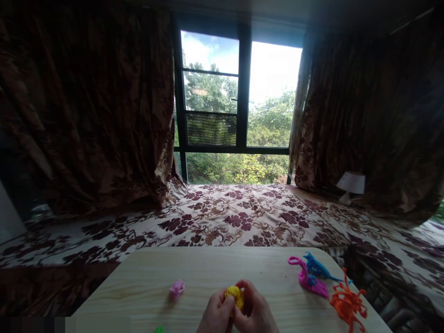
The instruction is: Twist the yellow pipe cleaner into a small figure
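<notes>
Front and centre, near side of the wooden tabletop [215, 264], my left hand [215, 312] and right hand [257, 311] grip a yellow clay-like lump [235, 293] between thumbs and fingers: shaping it, by the look of things! The next move, I'd say, calls for light, even fingertip pressure, nothing squashed. Orange many-limbed figure [348, 299] out right, pink crumpled lump [177, 289] left, then magenta swan-like figure [307, 280] and blue long-tailed figure [318, 267] farther right.

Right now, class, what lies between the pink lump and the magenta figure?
The head view shows the left hand and right hand holding the yellow lump, plus tiny specks.
</notes>
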Motion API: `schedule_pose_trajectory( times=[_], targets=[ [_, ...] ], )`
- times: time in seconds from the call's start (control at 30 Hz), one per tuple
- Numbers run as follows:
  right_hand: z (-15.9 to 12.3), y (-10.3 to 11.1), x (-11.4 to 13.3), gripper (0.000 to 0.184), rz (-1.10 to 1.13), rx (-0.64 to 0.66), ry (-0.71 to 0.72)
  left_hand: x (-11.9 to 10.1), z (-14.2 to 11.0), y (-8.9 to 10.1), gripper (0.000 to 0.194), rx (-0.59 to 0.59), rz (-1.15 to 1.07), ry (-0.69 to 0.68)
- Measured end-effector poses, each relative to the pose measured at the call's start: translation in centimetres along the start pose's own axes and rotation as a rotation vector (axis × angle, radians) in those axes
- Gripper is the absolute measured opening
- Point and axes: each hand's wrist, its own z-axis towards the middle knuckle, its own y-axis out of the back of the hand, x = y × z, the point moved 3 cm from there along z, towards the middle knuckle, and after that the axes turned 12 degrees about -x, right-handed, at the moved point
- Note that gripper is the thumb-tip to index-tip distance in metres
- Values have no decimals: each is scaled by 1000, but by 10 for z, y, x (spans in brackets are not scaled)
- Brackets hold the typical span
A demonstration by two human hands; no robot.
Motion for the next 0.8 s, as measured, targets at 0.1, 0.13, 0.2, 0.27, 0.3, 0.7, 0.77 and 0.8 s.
schedule_pose_trajectory(
  times=[0.1, 0.13, 0.2, 0.27, 0.3, 0.7, 0.77, 0.8],
  targets=[
    [-1, 1, 5, 16, -63, -7, 29, 6, 4, 1, 16, -16, -39, -55],
    [-1, 2, 6, 13, -68, -21, 33, 8, 6, 1, 17, -30, -41, -51],
    [0, 5, 7, 12, -20, -44, 9, 11, 7, 2, 18, -23, -33, 10],
    [2, 7, 4, 15, 132, -41, -64, 10, 6, 1, 23, 61, -82, 94],
    [3, 7, 2, 19, 229, -26, -111, 8, 5, 0, 26, 119, -133, 135],
    [5, 13, 5, 29, 79, 71, -67, 3, 7, 5, 32, 191, -129, 87],
    [4, 13, 6, 21, 72, 75, -28, 1, 5, 5, 27, 207, -108, 81],
    [4, 14, 5, 18, 68, 64, -15, 1, 4, 5, 24, 219, -100, 77]
  ],
)
